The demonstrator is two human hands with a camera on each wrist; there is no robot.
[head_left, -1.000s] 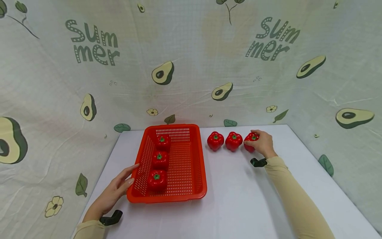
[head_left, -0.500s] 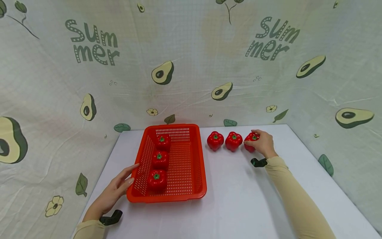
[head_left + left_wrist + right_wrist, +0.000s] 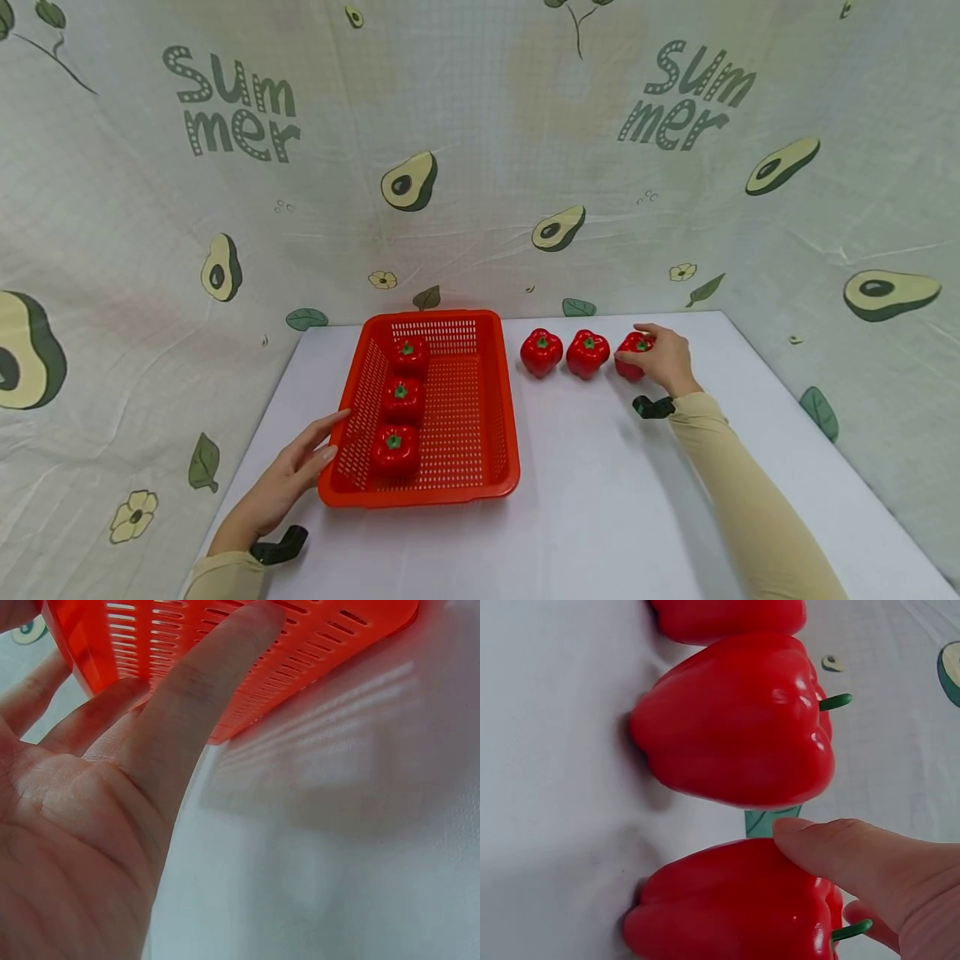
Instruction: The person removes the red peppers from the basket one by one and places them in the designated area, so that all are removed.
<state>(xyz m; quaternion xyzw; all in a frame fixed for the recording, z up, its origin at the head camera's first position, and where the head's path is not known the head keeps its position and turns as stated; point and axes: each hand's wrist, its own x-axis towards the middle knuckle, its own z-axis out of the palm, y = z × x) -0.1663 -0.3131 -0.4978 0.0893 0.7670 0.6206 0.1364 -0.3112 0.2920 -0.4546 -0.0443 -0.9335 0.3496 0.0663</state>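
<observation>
In the head view, my right hand (image 3: 666, 362) is over the rightmost red bell pepper (image 3: 630, 369) on the table, thumb on one side and fingers on the other. The right wrist view has the thumb (image 3: 832, 844) right at that pepper's (image 3: 735, 907) side, below its neighbour (image 3: 735, 724). My left hand (image 3: 281, 492) touches the left side of a red plastic basket (image 3: 513, 433) with its fingers extended. Up close in the left wrist view, the thumb (image 3: 202, 682) lies against the basket's slotted wall (image 3: 322, 637).
Inside the basket, three red bell peppers (image 3: 401, 402) form a column along the left side. Two more peppers (image 3: 542, 353) (image 3: 587, 354) stand in a row between the basket and my right hand. A printed cloth (image 3: 480, 167) hangs behind the white table (image 3: 585, 500).
My right hand has shifted very slightly to the right at the rightmost pepper. The left hand, the basket and the other peppers stay in place.
</observation>
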